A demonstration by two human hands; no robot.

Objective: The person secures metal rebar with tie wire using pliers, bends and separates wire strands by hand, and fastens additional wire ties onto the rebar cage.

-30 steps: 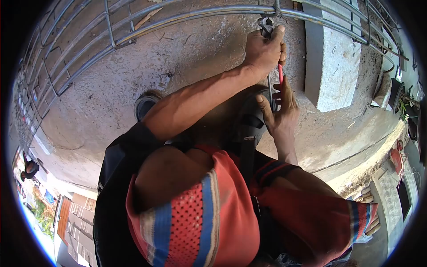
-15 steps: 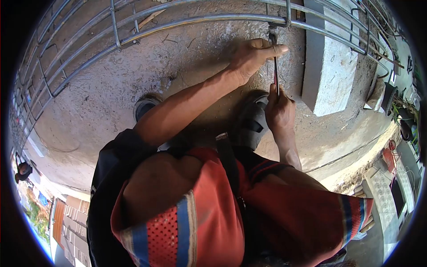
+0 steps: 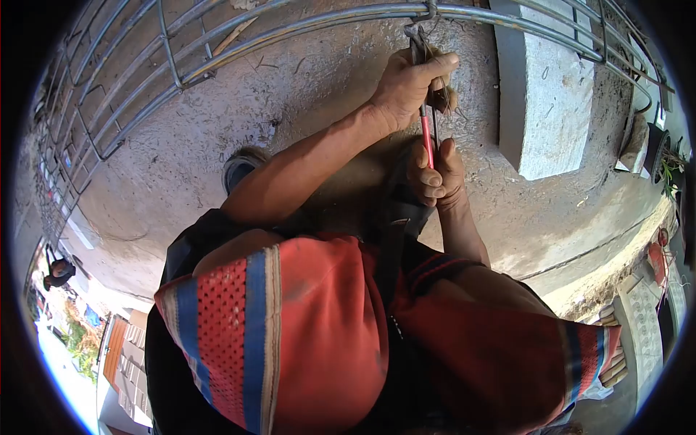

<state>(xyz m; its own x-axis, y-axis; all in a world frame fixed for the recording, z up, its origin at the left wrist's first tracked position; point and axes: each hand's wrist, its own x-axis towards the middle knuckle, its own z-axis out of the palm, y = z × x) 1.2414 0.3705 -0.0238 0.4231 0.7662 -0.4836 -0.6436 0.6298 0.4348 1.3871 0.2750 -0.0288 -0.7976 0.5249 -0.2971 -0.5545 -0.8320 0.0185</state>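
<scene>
My right hand (image 3: 438, 174) grips the handles of a pair of pincers (image 3: 426, 139), one red handle showing, with the jaws pointing up at the steel bars. My left hand (image 3: 409, 83) is closed beside the pincers' upper part. Thin tie wires (image 3: 447, 105) stick out by its fingers, and its grip is partly hidden. Just above the jaws runs the rebar cage (image 3: 319, 27), where a stirrup (image 3: 431, 10) crosses the long bars. The pincers' jaws are a little below that crossing, apart from it.
A pale rectangular block (image 3: 547, 109) lies on the rough concrete floor (image 3: 196, 138), right of my hands. Bits of wire are scattered on the floor. A person (image 3: 59, 272) is far off at the left. A plant (image 3: 673, 163) stands at the right edge.
The pincers have moved down and left, away from the bar crossing. Their handles now show spread apart, and the right hand's fingers have shifted. Wires now show by my left hand.
</scene>
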